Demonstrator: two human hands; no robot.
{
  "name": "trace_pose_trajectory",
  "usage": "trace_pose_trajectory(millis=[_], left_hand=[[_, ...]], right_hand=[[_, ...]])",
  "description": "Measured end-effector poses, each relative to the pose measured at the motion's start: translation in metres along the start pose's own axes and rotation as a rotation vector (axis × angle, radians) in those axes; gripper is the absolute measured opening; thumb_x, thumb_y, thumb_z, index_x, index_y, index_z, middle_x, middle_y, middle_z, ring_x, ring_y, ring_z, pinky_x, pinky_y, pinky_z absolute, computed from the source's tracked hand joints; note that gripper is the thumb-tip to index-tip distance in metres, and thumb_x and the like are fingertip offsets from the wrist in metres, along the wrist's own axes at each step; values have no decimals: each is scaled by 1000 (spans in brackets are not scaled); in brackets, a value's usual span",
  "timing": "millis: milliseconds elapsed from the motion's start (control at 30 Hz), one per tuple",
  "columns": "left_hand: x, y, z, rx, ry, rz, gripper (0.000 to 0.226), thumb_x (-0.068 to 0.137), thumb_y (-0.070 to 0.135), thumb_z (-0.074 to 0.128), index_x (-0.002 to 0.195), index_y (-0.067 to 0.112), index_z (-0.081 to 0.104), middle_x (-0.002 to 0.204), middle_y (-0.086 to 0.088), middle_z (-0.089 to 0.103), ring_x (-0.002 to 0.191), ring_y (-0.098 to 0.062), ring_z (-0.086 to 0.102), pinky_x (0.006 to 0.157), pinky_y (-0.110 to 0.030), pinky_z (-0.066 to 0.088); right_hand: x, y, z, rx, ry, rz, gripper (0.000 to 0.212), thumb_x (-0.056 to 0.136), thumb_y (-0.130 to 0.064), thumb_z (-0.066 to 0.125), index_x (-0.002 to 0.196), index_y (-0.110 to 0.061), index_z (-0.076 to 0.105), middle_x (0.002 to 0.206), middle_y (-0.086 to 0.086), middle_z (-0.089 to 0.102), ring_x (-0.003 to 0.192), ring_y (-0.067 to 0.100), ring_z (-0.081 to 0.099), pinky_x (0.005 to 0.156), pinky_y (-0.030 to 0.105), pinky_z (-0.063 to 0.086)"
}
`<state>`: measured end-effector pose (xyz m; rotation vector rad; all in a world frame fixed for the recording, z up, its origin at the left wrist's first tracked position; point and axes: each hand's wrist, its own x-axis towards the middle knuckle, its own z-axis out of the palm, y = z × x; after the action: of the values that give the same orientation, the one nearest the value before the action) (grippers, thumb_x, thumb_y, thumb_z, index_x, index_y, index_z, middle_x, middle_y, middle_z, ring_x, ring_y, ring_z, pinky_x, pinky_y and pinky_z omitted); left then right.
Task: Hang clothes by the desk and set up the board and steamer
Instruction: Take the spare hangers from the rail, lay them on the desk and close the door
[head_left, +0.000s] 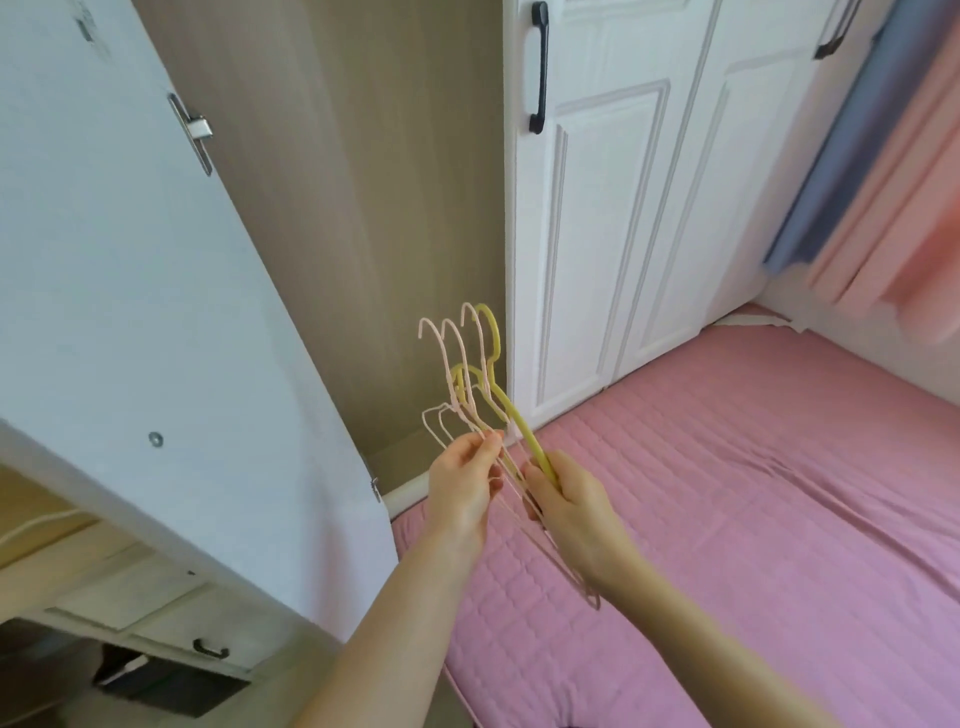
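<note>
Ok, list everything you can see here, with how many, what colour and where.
pink hangers: at least three, thin pale pink, bunched in both hands above the bed edge
yellow hanger: at least one, thicker, in the same bunch
bed cover: one, pink quilted, lower right
wardrobe doors: two, white panelled, shut, behind the bed
door handles: two, dark, on the wardrobe doors
open door: one, white, left, with metal hinge
curtains: blue and pink, top right
desk drawers: pale wood, lower left, one dark handle
left hand: fingers pinch the pink hangers
right hand: grips the yellow hanger
</note>
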<state>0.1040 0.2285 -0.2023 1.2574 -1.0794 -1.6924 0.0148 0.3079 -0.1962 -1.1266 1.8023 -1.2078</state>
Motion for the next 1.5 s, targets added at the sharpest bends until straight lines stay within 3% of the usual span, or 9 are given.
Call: trace_pose_trajectory(millis=[200, 367, 700, 900, 1033, 1200, 1300, 1367, 1500], left_hand=[[-47, -20, -18, 34, -103, -118, 15, 97, 16, 52, 93, 7, 63, 71, -3, 54, 65, -14, 49, 66, -28, 42], [-75, -33, -41, -62, -107, -250, 16, 98, 14, 48, 98, 3, 61, 77, -8, 57, 65, -15, 53, 64, -27, 45], [-100, -38, -74, -497, -12, -449, 15, 95, 5, 52, 105, -1, 62, 97, -17, 64, 92, -24, 64, 90, -33, 52], [-143, -47, -80, -775, -85, -444, 27, 81, -8, 46, 106, -5, 57, 100, -23, 64, 88, -28, 65, 93, -35, 50], [-177, -66, -79, -874, -124, -444, 47, 72, -8, 45, 118, -6, 52, 120, -24, 60, 108, -32, 63, 97, -34, 49], [-233, -93, -69, -854, -203, -401, 54, 70, -12, 35, 120, -3, 53, 107, -17, 68, 105, -26, 66, 94, -31, 50], [-262, -105, -66, -803, -214, -339, 53, 78, -19, 31, 123, 1, 52, 112, -15, 65, 117, -27, 59, 107, -36, 41], [-278, -108, -65, -724, -190, -285, 46, 83, -22, 33, 114, 4, 55, 107, -12, 66, 113, -25, 61, 109, -37, 37], [-302, -106, -65, -602, -122, -212, 44, 82, -26, 38, 106, 6, 56, 97, -10, 66, 96, -21, 64, 92, -30, 45]], right_hand=[[-61, 14, 15, -52, 45, 40, 33, 96, -37, 51, 70, -17, 51, 62, -5, 50, 55, 10, 41, 53, 28, 36], [-100, 27, 27, -113, 69, 44, 32, 95, -29, 53, 69, -11, 46, 60, -6, 44, 55, 10, 38, 53, 29, 34], [-163, 31, 22, -31, -108, -9, 28, 97, -26, 49, 86, -2, 56, 65, -3, 49, 61, 13, 46, 59, 36, 42], [-204, 44, 4, -6, -238, -22, 23, 97, -19, 50, 91, 2, 56, 66, -5, 50, 59, 10, 45, 59, 29, 39], [-234, 54, -14, -39, -347, -5, 17, 97, -16, 50, 86, -6, 55, 68, -7, 53, 60, 6, 47, 60, 22, 40], [-271, 75, -36, -104, -485, 32, 12, 92, -21, 51, 89, -11, 56, 68, -5, 64, 66, 15, 58, 71, 39, 52], [-288, 81, -45, -162, -523, 51, 9, 91, -16, 53, 85, -17, 59, 75, -4, 70, 75, 16, 63, 84, 43, 51], [-296, 81, -49, -206, -553, 66, 8, 89, -15, 55, 84, -18, 60, 77, -3, 69, 74, 16, 63, 81, 45, 52], [-309, 77, -46, -302, -612, 76, 7, 85, -22, 62, 90, -18, 64, 84, 4, 71, 73, 19, 62, 79, 46, 53]])
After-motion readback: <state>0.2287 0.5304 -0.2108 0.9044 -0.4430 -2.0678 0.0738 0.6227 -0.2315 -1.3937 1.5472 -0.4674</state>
